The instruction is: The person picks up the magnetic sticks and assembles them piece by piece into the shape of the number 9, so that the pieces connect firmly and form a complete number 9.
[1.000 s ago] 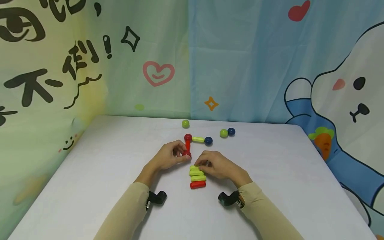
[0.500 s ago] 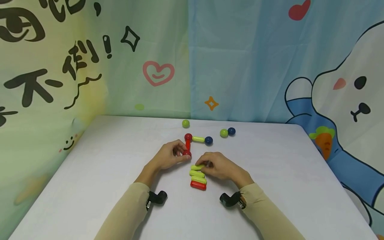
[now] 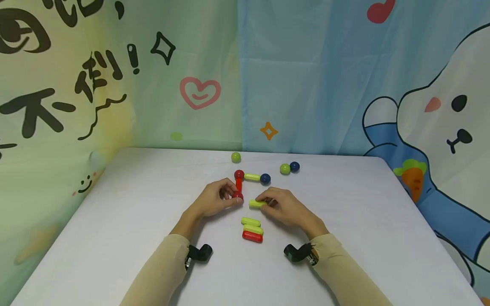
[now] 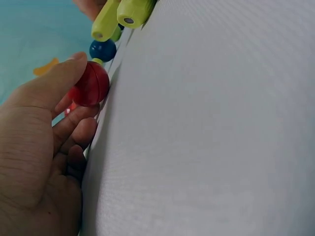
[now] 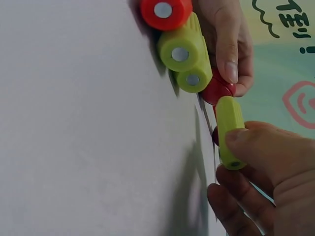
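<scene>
1. Pinching with thumb and fingers, the left hand (image 3: 215,199) holds one glossy red ball (image 4: 93,84).
2. The right hand (image 3: 287,208) grips one yellow-green faceted rod (image 5: 229,114) at its fingertips.
3. Two similar rods (image 3: 250,222) lie on these fingers' near side.

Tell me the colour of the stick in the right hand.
Yellow-green; the stick shows best in the right wrist view.

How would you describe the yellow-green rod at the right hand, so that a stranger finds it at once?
On the white table, look for the person's right hand. This hand pinches the yellow-green rod. Of the four visible rods of that colour, it is the only one pinched by a hand.
</scene>
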### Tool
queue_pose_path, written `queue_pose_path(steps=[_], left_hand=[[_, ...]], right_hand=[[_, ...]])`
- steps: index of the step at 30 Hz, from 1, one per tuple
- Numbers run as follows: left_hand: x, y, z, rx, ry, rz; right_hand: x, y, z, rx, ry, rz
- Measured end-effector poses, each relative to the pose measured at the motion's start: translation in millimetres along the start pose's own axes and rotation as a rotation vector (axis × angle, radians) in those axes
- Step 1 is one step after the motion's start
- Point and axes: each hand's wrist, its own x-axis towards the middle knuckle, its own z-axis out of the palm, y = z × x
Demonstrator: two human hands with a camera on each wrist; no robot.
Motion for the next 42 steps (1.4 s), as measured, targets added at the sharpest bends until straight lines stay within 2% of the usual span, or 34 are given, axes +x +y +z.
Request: queue_pose_path(steps=[8,16,22,28,36,42], left_hand=[[-0.2,-1.9,-0.8,-0.015,-0.004,-0.005],[0.8,0.3,1.0,-0.026,-0.011,0.004],[1.0,1.2,2.8,0.004,-0.013,0.005],[3.7,7.7,1.9,0.095,-0.029,0.071],[13.9,22.9,2.6,0.293,-0.078,0.175],[17.5,31.6,8.2,0.350,-0.108,0.195]], right_hand=[[7.6,-2,7,0.019,0.047,-0.004],[8.9,-4,12,0.022,0.066,0.034],[8.9,-2,15,0.031,0.095,0.034],[9.2,1,14,0.023,0.121,0.031],[10.6,7,8,0.057,0.127,0.033],[11.2,7,7,0.088,0.126,0.060]])
